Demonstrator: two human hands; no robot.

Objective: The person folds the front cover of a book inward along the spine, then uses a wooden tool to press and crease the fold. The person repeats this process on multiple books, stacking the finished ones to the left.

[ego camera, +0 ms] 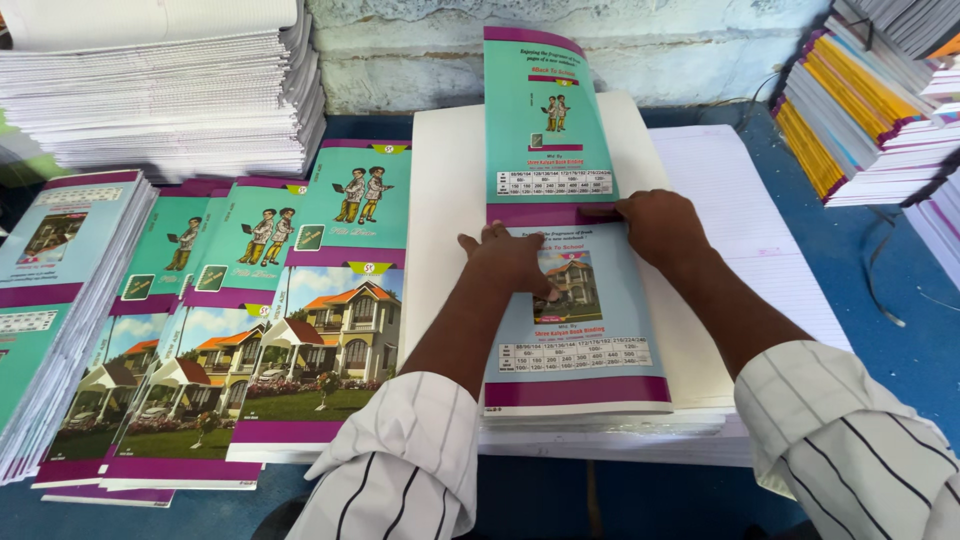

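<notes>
Both the left hand (510, 258) and right hand (660, 225) press flat, fingers spread, on a glossy teal-and-purple notebook cover (565, 215) atop white paper stack (445, 200).

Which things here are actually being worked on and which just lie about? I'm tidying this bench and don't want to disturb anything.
In hand: left hand and right hand pressing the printed cover sheet on the white page stack.

Lying about: fanned covers, white paper pile, coloured-edge book stacks, blue table.
</notes>
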